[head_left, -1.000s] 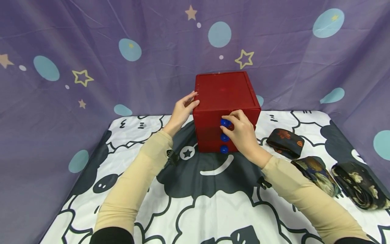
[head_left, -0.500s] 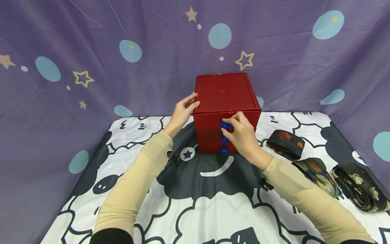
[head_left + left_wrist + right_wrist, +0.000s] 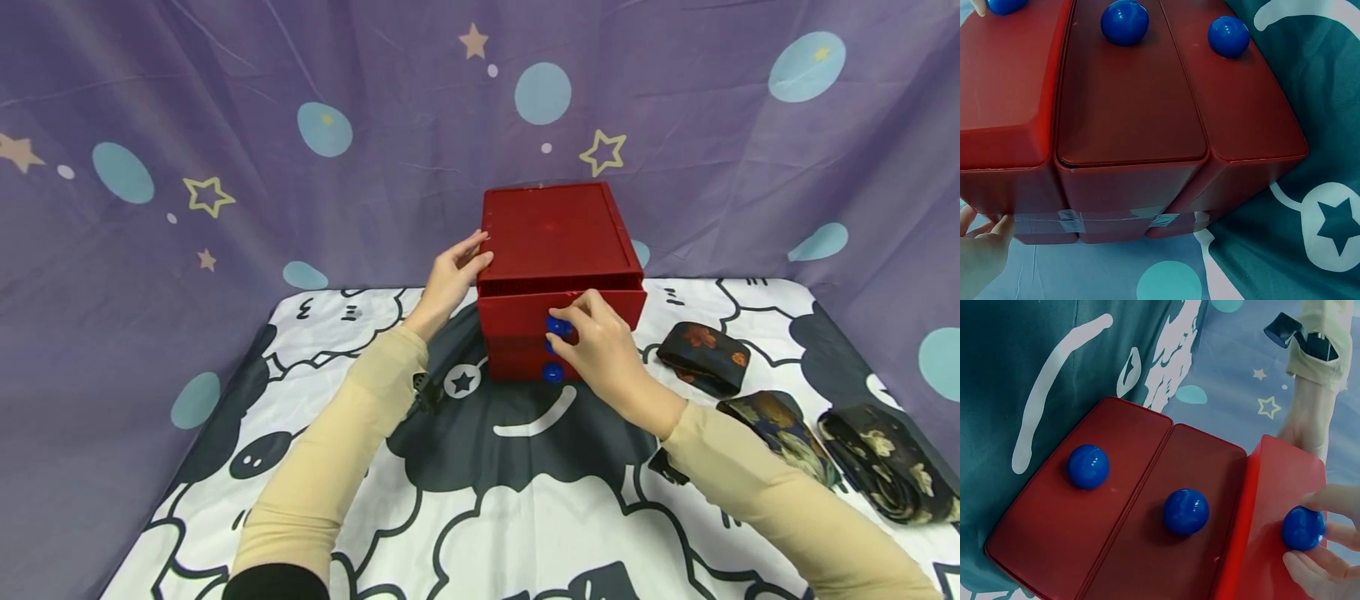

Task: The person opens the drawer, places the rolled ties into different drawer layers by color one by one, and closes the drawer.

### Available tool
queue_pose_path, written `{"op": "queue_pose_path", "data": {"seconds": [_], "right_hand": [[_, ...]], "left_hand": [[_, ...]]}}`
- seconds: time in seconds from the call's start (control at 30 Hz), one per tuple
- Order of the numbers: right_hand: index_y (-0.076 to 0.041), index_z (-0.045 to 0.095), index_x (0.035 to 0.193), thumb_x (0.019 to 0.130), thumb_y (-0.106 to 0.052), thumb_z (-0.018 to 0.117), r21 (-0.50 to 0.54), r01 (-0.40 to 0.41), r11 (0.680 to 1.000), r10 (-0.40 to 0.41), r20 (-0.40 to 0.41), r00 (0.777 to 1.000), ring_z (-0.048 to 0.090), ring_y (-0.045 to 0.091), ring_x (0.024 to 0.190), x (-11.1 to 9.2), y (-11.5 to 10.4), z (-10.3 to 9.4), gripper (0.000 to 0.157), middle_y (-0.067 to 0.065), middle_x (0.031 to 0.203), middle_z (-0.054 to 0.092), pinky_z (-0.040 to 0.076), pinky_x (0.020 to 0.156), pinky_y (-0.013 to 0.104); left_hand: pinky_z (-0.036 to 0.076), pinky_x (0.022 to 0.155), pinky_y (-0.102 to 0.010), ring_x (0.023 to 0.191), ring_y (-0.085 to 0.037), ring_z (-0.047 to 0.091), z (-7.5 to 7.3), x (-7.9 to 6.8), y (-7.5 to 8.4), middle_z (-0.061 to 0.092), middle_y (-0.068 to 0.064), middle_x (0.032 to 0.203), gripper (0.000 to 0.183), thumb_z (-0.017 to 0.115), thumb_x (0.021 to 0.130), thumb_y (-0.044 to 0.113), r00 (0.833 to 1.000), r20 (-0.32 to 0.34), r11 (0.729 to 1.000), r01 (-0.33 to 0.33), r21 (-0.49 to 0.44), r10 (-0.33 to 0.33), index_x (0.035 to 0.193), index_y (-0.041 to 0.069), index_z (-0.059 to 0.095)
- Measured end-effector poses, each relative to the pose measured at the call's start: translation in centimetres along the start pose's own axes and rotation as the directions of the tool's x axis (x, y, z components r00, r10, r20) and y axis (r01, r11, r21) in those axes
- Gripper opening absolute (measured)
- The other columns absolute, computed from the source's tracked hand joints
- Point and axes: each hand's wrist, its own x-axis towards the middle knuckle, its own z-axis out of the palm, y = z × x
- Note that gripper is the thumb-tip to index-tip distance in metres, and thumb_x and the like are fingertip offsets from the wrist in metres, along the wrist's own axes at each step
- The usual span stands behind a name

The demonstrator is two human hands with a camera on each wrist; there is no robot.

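Note:
A red drawer cabinet (image 3: 551, 229) with three stacked drawers stands at the back of the table. Its top drawer (image 3: 517, 315) is pulled partway out, with a dark gap above its front. My right hand (image 3: 603, 350) pinches that drawer's blue knob (image 3: 1304, 529) between thumb and fingers. Against the cabinet's upper left side rests my left hand (image 3: 447, 283), its fingers extended. In the right wrist view, the middle drawer's blue knob (image 3: 1185, 512) and the bottom drawer's blue knob (image 3: 1088, 467) sit on fronts that are flush. What the top drawer contains is hidden.
Right of the cabinet lie a folded black cloth with red flowers (image 3: 705, 357), a rolled floral cloth (image 3: 783, 433) and a dark rolled cloth with pale flowers (image 3: 885, 462). A cartoon-print cloth (image 3: 525, 533) covers the table. A purple curtain (image 3: 405, 125) hangs behind.
The top drawer has slid out toward me, opening a gap under the cabinet's top. My right hand has come nearer with the knob, while the left stays against the side.

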Motion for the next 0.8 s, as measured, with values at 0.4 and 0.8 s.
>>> {"op": "queue_pose_path", "data": {"seconds": [0.4,0.8], "right_hand": [[0.001,0.066,0.093,0.062,-0.008,0.08,-0.047,0.024,0.999,-0.022,0.047,0.999,0.056,0.018,0.065,-0.7,-0.8,-0.8,0.035,0.012,0.083,0.049,0.053,0.057,0.026],[0.001,0.066,0.09,0.059,-0.01,0.082,-0.061,0.091,0.994,-0.088,0.042,0.995,0.056,0.019,0.067,-1.5,-1.6,-1.4,0.037,0.011,0.082,0.05,0.053,0.057,0.027]], "left_hand": [[0.033,0.099,-0.022,0.125,-0.018,0.035,0.0,0.1,0.1,0.035,-0.007,0.14,0.043,0.054,0.088,0.012,1.0,0.007,1.0,-0.003,0.008,0.003,0.129,0.002,0.045],[0.033,0.1,-0.021,0.126,-0.018,0.035,0.0,0.0,-0.1,0.034,-0.007,0.14,0.044,0.054,0.087,0.012,1.0,0.011,1.0,-0.001,-0.004,0.001,0.13,0.003,0.044]]}}
